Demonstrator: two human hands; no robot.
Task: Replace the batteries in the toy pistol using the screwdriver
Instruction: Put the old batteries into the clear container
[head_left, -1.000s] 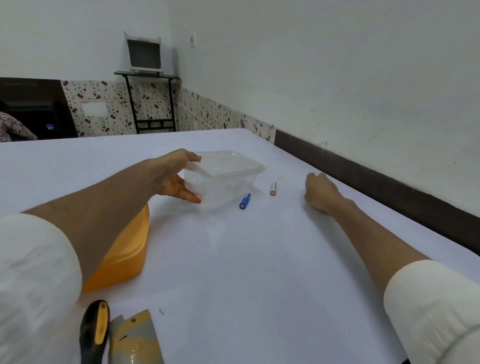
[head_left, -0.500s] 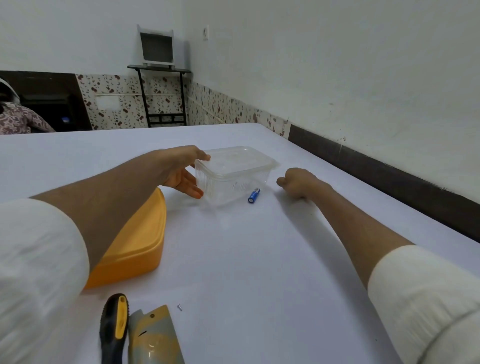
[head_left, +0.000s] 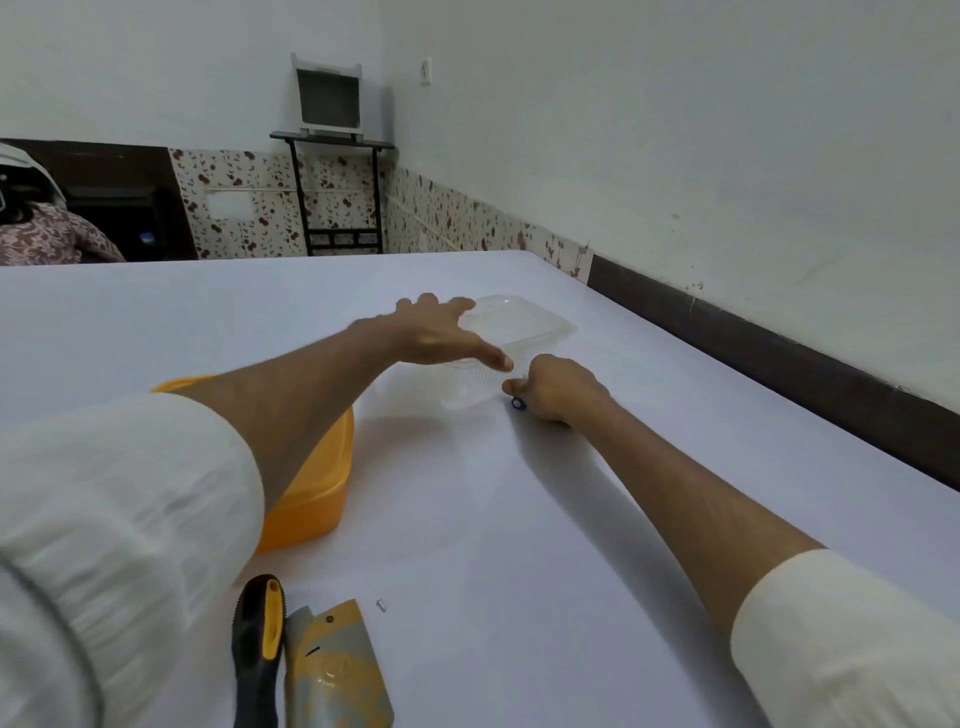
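Head view: left hand (head_left: 434, 332) spread on the lidded clear container (head_left: 511, 332); right hand (head_left: 556, 387) pinches a blue battery (head_left: 517, 402).

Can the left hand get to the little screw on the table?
Probably yes. The left hand rests on the clear box, while the screw lies in the open on the table beside the toy pistol, with nothing covering it.

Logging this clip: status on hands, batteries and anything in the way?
Left hand spread open on clear lidded tub. Right hand curled round blue battery beside tub. Screwdriver, toy pistol, loose screw lie near. Nothing obstructing.
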